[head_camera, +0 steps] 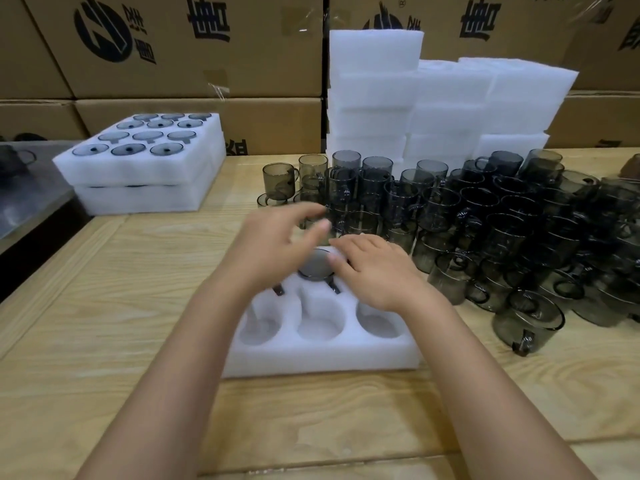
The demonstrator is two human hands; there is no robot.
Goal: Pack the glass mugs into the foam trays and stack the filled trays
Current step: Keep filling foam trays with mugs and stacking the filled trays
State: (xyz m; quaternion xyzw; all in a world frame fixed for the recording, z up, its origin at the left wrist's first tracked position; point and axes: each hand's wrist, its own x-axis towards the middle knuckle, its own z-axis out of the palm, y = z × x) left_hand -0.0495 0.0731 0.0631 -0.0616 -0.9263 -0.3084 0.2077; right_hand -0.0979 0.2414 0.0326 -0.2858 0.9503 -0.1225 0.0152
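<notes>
1. Far left, a grey metal surface [24, 206] sits beside the wooden table [104, 306].
2. On the table's far left corner, two filled foam trays [138, 188] are stacked one on the other, and the top one shows twelve dark mugs sitting base-up in its pockets.
3. Here's the left hand [277, 244], hovering over the far side of the tray being packed. Its fingers are loosely curved and apart, gripping nothing (it's blurred, so finer detail is lost).
4. Dead centre is the open foam tray [318, 356], lying flat on the table in front of the person, its three nearest pockets bare.
5. In its middle column sits an upside-down glass mug [316, 268], base up between the two hands, its handle poking toward the camera. A second handle [278, 289] sticks out by the left wrist.
6. The right hand [377, 271] is laid flat on the tray's right side, fingers straight, fingertips just beside that mug.
7. Behind it, empty white foam trays [415, 109] are piled high against cardboard boxes [194, 64].
8. To the right, a crowd of loose smoky mugs [502, 230] covers the table, many stacked, one [528, 320] tipped on its side.
</notes>
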